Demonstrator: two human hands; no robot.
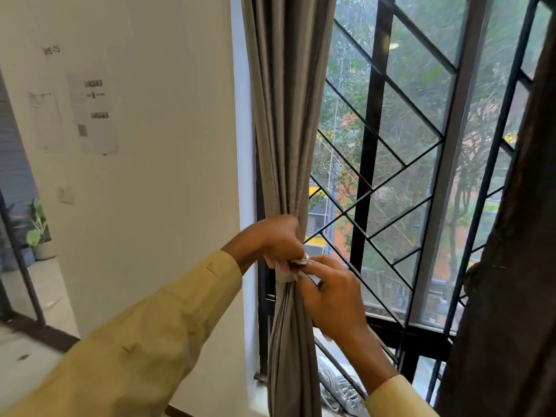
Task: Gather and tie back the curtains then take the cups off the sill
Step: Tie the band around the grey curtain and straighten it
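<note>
A grey curtain [285, 115] hangs at the left side of the window, gathered into a narrow bunch at waist height. A pale tie-back band [285, 276] wraps the bunch. My left hand [275, 240] is closed around the curtain just above the band and pinches one end of it. My right hand [329, 296] holds the other end of the band at the front of the bunch. A dark curtain [511, 281] hangs at the right edge. No cups show; my arms and the curtain hide most of the sill [328, 412].
A black diagonal window grille [373, 145] stands behind the curtain. A grey ribbed cloth [337, 383] lies on the sill below my right wrist. The white wall [150, 206] on the left carries paper notices [90, 112]; a potted plant [39, 233] stands beyond a doorway.
</note>
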